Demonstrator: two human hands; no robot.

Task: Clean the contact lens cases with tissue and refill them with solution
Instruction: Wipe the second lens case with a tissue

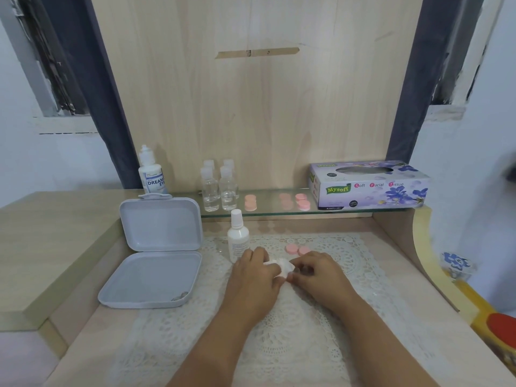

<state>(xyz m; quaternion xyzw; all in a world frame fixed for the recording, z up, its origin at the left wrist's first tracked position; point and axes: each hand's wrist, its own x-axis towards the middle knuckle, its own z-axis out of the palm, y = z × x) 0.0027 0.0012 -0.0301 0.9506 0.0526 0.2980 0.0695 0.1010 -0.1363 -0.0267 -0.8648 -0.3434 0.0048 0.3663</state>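
Pale wood makes up the table [83,344], and a white lace mat [307,344] lies over its middle, under both hands. At the mat's centre the left hand [251,277] and the right hand [318,277] meet over a crumpled white tissue [282,266]. Each grip is curled: the left fingers hold the tissue wad, and the right fingertips [294,275] pinch at its edge. Whether a lens case sits inside the wad cannot be told.

Just behind the right hand, two pink caps [297,249] lie side by side on the mat. Just behind the left hand stands a small white bottle [237,236], upright with its cap on. To the left an open grey box [156,252] rests with its lid tilted up.

Farther back, a glass shelf [265,212] carries four clear bottles [219,188], pink lens cases [293,201] and, on the right, a purple tissue box [368,185]. At the shelf's left end a solution bottle [152,171] stands upright.
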